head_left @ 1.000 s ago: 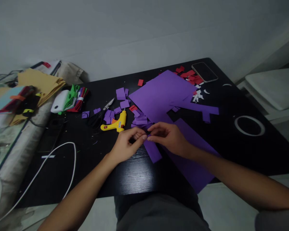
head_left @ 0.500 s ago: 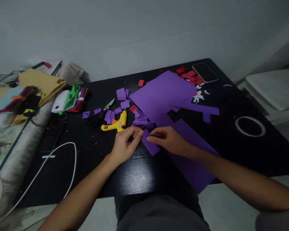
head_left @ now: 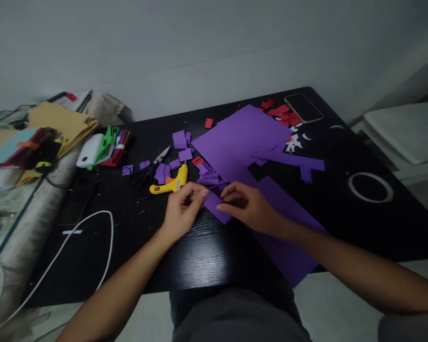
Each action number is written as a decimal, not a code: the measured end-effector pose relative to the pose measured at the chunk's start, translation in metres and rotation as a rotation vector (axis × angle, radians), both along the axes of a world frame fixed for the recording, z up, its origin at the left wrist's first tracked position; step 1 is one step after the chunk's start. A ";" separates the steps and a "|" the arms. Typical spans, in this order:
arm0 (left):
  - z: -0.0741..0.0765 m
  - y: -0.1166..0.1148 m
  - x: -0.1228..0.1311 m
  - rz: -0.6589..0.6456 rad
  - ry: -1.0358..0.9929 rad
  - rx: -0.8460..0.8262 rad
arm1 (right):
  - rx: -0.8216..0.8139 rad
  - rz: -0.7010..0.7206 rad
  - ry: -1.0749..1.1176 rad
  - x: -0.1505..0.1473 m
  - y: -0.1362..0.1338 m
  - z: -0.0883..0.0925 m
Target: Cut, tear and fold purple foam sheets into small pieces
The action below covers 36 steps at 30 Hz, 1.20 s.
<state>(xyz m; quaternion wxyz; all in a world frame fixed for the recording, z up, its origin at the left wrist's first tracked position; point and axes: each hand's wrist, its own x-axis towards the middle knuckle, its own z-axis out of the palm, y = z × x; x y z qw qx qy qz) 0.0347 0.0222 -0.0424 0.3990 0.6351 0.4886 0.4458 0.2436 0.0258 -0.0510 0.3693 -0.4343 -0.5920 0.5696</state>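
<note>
A small purple paper strip (head_left: 216,207) is held up between my two hands over the black table. My left hand (head_left: 185,206) pinches its upper left end between thumb and fingers. At its right edge, my right hand (head_left: 251,207) grips it with the thumb in front and the fingers curled behind. Just beyond the left hand lies a yellow glue gun (head_left: 174,183), with scissors (head_left: 153,166) beside it. Several cut purple paper pieces (head_left: 209,176) lie beyond the strip. Large purple sheets (head_left: 246,133) spread behind and under the right hand and forearm.
Red scraps (head_left: 283,114), white scraps (head_left: 295,141) and a phone (head_left: 304,107) lie at the far right. A white ring (head_left: 371,187) rests nearer on the right. On the left are a white cable (head_left: 110,228), bundled green and red strips (head_left: 112,147) and yellow paper (head_left: 60,121).
The purple strip has moved slightly left and up with my left hand. My right thumb now lies on the strip's right edge, its fingers a little more curled.
</note>
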 end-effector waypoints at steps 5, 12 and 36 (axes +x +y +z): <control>0.002 0.005 -0.007 0.188 -0.073 0.088 | -0.017 0.023 0.053 0.000 -0.001 0.002; 0.004 0.004 -0.012 0.208 0.001 0.231 | 0.044 -0.022 0.015 0.004 0.003 0.001; 0.007 0.002 -0.005 0.208 -0.105 0.136 | -0.104 -0.047 0.174 0.001 0.007 0.003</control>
